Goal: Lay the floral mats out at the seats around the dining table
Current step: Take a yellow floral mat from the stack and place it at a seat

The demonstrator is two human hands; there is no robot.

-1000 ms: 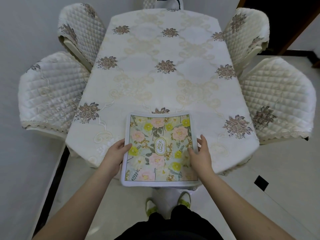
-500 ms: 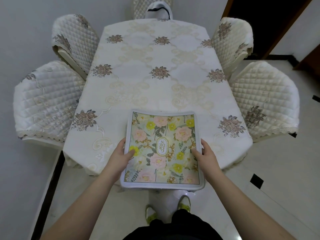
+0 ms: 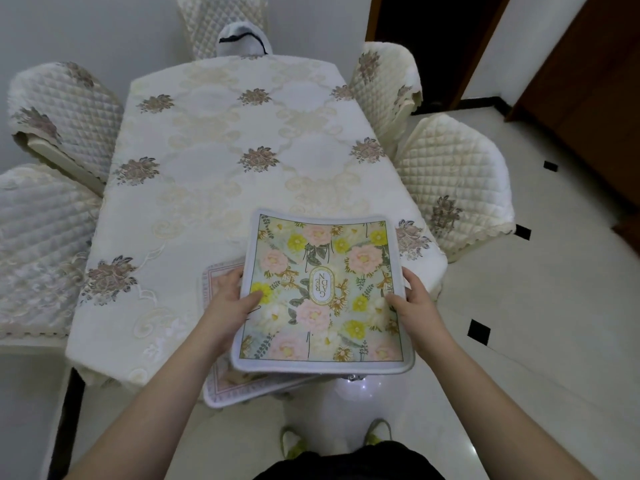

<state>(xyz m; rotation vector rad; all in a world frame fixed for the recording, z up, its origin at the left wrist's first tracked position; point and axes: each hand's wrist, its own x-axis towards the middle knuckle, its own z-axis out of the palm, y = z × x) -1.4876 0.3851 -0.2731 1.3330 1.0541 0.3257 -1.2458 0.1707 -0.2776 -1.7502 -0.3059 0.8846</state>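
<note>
A floral mat [image 3: 322, 292] with pink and yellow flowers and an oval label is held above the near end of the dining table [image 3: 221, 161]. My left hand [image 3: 230, 301] grips its left edge, thumb on top. My right hand [image 3: 414, 301] grips its right edge. Beneath it a second mat [image 3: 221, 382] with a pink patterned border sticks out to the left and below, partly hidden by the top mat and my left hand. Both mats overhang the table's near edge.
Quilted cream chairs stand around the table: two on the left [image 3: 65, 109] [image 3: 38, 244], two on the right [image 3: 384, 84] [image 3: 453, 178], one at the far end [image 3: 221, 22]. A white bag [image 3: 242, 41] sits at the far edge. A dark doorway [image 3: 433, 46] is at back right.
The top floral mat has lifted and shifted right, uncovering a second mat under it. The view has moved back and tilted, showing more floor and the far chair.
</note>
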